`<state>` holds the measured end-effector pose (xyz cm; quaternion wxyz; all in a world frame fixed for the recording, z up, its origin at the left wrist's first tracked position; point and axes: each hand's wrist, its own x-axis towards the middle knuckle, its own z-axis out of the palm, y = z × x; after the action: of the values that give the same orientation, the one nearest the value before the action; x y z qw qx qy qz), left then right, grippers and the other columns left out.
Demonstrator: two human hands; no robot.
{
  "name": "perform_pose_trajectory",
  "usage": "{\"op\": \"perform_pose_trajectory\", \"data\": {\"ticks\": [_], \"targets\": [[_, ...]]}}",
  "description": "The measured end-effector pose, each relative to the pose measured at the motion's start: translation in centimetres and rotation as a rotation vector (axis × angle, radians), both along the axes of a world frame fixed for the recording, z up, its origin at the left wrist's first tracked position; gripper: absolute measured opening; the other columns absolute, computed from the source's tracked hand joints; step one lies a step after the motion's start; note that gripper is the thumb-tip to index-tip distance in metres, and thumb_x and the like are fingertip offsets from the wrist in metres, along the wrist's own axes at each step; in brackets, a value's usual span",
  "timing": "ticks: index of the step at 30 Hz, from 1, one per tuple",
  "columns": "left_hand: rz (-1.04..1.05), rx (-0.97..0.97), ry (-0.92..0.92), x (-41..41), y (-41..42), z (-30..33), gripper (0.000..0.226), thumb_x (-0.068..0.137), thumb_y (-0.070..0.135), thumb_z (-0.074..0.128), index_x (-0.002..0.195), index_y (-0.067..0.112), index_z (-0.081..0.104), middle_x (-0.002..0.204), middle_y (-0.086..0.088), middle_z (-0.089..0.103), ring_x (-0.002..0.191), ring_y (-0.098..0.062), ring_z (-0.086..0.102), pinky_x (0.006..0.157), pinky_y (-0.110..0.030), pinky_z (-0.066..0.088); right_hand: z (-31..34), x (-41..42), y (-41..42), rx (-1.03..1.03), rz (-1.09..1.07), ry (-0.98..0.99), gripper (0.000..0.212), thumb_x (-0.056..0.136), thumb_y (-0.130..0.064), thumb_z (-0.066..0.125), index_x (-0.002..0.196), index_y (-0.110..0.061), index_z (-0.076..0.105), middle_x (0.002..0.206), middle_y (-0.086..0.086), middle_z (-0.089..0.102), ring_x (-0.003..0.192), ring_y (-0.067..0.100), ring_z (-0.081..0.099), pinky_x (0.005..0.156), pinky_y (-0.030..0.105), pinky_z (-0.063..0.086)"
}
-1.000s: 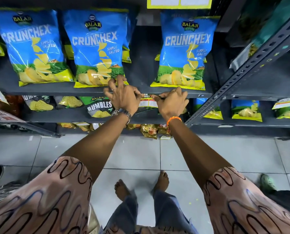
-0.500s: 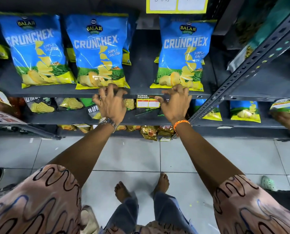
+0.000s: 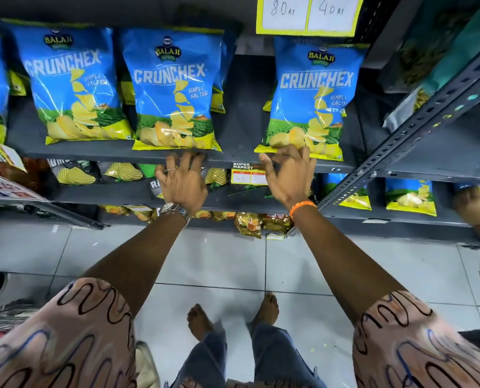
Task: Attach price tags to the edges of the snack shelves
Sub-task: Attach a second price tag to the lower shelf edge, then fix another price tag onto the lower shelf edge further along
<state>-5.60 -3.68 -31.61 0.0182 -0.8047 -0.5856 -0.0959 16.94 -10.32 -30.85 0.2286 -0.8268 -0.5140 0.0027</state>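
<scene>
A yellow and red price tag (image 3: 247, 175) marked "Super Market" hangs from the front edge of the grey shelf (image 3: 107, 154) that carries blue Crunchex chip bags (image 3: 174, 88). My left hand (image 3: 184, 182) is to the left of the tag, fingers spread, fingertips at the shelf edge. To the right of the tag my right hand (image 3: 287, 176) also has its fingers apart, reaching the shelf edge under the right Crunchex bag (image 3: 314, 99). Neither hand holds anything. A larger yellow-framed tag (image 3: 307, 15) reading 80 and 40 hangs from the shelf above.
Lower shelves (image 3: 241, 200) hold more snack packets. A perforated grey upright (image 3: 417, 127) slants along the right side. Another person's hand (image 3: 473, 203) reaches into the right-hand shelf. My bare feet (image 3: 233, 315) stand on pale floor tiles.
Both hands let go of the small tag, opened and lifted from below the shelf edge up to it. The tag now hangs in place between them.
</scene>
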Motion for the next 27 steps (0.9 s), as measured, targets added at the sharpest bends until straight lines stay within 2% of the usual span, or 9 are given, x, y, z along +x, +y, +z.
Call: {"op": "perform_pose_trajectory", "data": {"ticks": [4, 7, 12, 17, 20, 22, 24, 26, 27], "targets": [[-0.014, -0.018, 0.004, -0.7, -0.2, 0.2, 0.064, 0.075, 0.019, 0.067, 0.137, 0.029, 0.055, 0.134, 0.001, 0.056, 0.122, -0.034, 0.043, 0.094, -0.046, 0.022, -0.2, 0.1, -2.0, 0.128, -0.020, 0.105, 0.052, 0.100, -0.054, 0.039, 0.090, -0.020, 0.078, 0.107, -0.001, 0.067, 0.104, 0.028, 0.048, 0.084, 0.042, 0.036], [-0.012, -0.029, -0.057, -1.5, -0.1, 0.2, 0.061, 0.075, 0.018, 0.067, 0.133, 0.035, 0.059, 0.129, 0.002, 0.061, 0.121, -0.032, 0.045, 0.095, -0.047, 0.022, -0.1, -0.7, -1.7, 0.197, 0.013, 0.121, 0.046, 0.101, -0.048, 0.044, 0.086, -0.020, 0.077, 0.101, -0.002, 0.067, 0.099, 0.028, 0.049, 0.083, 0.042, 0.037], [0.188, 0.134, -0.245, -8.0, 1.4, 2.1, 0.039, 0.077, 0.020, 0.065, 0.111, 0.037, 0.071, 0.115, 0.004, 0.066, 0.118, -0.027, 0.047, 0.095, -0.044, 0.023, 3.0, -6.6, 3.2, 0.313, 0.214, 0.130, 0.035, 0.100, -0.040, 0.054, 0.084, -0.019, 0.076, 0.094, -0.004, 0.066, 0.093, 0.026, 0.047, 0.080, 0.042, 0.035], [0.406, 0.233, -0.427, -17.8, 5.0, 3.3, 0.034, 0.071, 0.023, 0.058, 0.099, 0.035, 0.074, 0.109, 0.001, 0.068, 0.112, -0.032, 0.048, 0.093, -0.049, 0.030, 5.5, -15.9, 8.6, 0.422, 0.351, 0.157, 0.037, 0.097, -0.041, 0.052, 0.083, -0.018, 0.077, 0.095, -0.002, 0.068, 0.094, 0.027, 0.051, 0.081, 0.041, 0.036], [0.590, 0.266, -0.592, -24.7, 7.9, 3.6, 0.031, 0.072, 0.023, 0.060, 0.098, 0.030, 0.074, 0.106, -0.005, 0.071, 0.110, -0.037, 0.054, 0.097, -0.052, 0.039, 6.1, -22.5, 12.1, 0.376, 0.410, 0.173, 0.032, 0.096, -0.041, 0.054, 0.088, -0.022, 0.078, 0.097, -0.003, 0.067, 0.097, 0.028, 0.051, 0.084, 0.044, 0.039], [0.680, 0.211, -0.675, -29.3, 9.6, 3.5, 0.024, 0.077, 0.024, 0.066, 0.099, 0.027, 0.073, 0.108, -0.007, 0.072, 0.112, -0.040, 0.055, 0.097, -0.050, 0.040, 6.2, -27.2, 14.4, 0.346, 0.439, 0.180, 0.029, 0.094, -0.039, 0.055, 0.093, -0.022, 0.079, 0.099, -0.002, 0.067, 0.098, 0.029, 0.052, 0.083, 0.044, 0.040], [0.778, 0.143, -0.668, -33.5, 11.5, 3.5, 0.025, 0.080, 0.028, 0.066, 0.104, 0.025, 0.072, 0.109, -0.012, 0.072, 0.114, -0.041, 0.055, 0.094, -0.050, 0.040, 6.3, -31.9, 16.7, 0.292, 0.474, 0.195, 0.028, 0.092, -0.037, 0.056, 0.099, -0.023, 0.079, 0.102, 0.000, 0.068, 0.101, 0.030, 0.053, 0.085, 0.044, 0.041], [0.844, 0.036, -0.630, -37.0, 13.5, 2.9, 0.031, 0.082, 0.032, 0.064, 0.112, 0.025, 0.070, 0.112, -0.015, 0.070, 0.117, -0.040, 0.055, 0.097, -0.052, 0.039, 6.3, -36.1, 18.6, 0.204, 0.536, 0.202, 0.029, 0.092, -0.037, 0.054, 0.103, -0.025, 0.078, 0.107, 0.001, 0.069, 0.104, 0.030, 0.053, 0.089, 0.045, 0.042], [0.873, -0.046, -0.669, -39.0, 14.7, 2.0, 0.035, 0.085, 0.034, 0.065, 0.118, 0.023, 0.069, 0.115, -0.018, 0.069, 0.119, -0.040, 0.055, 0.100, -0.051, 0.039, 6.2, -38.1, 19.7, 0.157, 0.564, 0.205, 0.030, 0.093, -0.039, 0.054, 0.105, -0.026, 0.077, 0.110, 0.001, 0.069, 0.107, 0.030, 0.054, 0.091, 0.045, 0.041]]}}
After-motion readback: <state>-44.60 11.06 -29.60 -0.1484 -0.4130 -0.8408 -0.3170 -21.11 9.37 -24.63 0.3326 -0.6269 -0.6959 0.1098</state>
